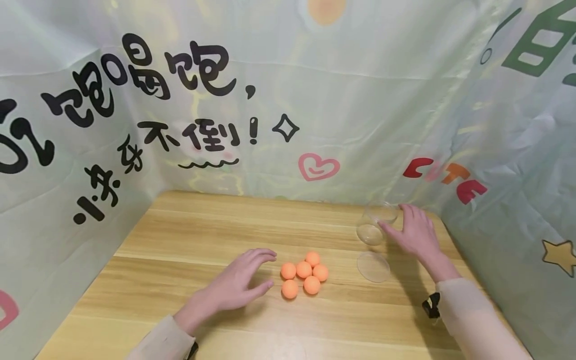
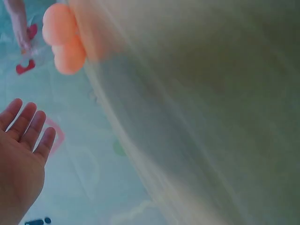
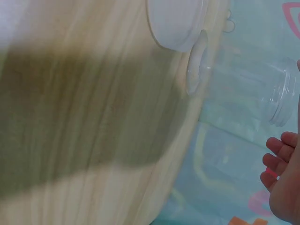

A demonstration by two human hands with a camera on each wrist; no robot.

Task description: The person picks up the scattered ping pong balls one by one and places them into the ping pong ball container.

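A clear, see-through jar [image 1: 370,232] stands upright at the back right of the table, its threaded mouth [image 3: 281,96] uppermost. My right hand [image 1: 416,232] is at the rim, thumb and fingers spread apart around its near right side. In the right wrist view, the loosely bent fingers [image 3: 276,159] appear beside the mouth. A clear round lid [image 1: 373,266] lies flat in front of the jar. Several orange ping-pong balls [image 1: 304,269] form a loose cluster mid-table. Left of them hovers my left hand [image 1: 234,282], empty, fingers extended and thumb apart.
The wood-grain table [image 1: 202,225] is bordered by printed fabric walls [image 1: 360,125] at the back, left and right. The right wall [image 1: 504,225] rises close beside my right forearm. Dark straps show at both sleeve cuffs.
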